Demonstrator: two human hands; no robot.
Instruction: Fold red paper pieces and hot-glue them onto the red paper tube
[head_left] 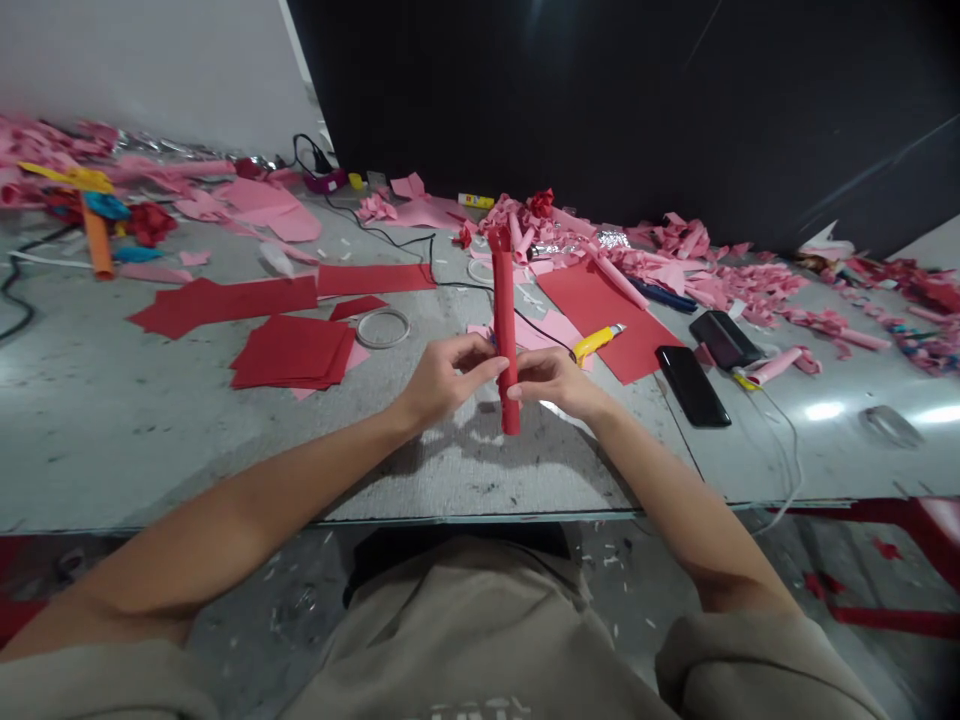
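Note:
A long red paper tube (504,310) stands nearly upright above the table's front part, its top end crumpled. My left hand (457,378) pinches it from the left side, thumb on the front of the tube. From the right, my right hand (559,382) grips the same tube slightly lower, its thumb near the bottom. Left of my hands lie a stack of red paper squares (292,352) and a roll of clear tape (383,328). A yellow cutter (598,343) rests on a red sheet (634,350) to the right.
On the grey table (180,430), a black phone (693,386) and a dark box-like device (724,338) lie at the right. Pink paper scraps (750,290) spread along the back. Red strips (262,297) lie at the left. A black cable (375,230) crosses the middle.

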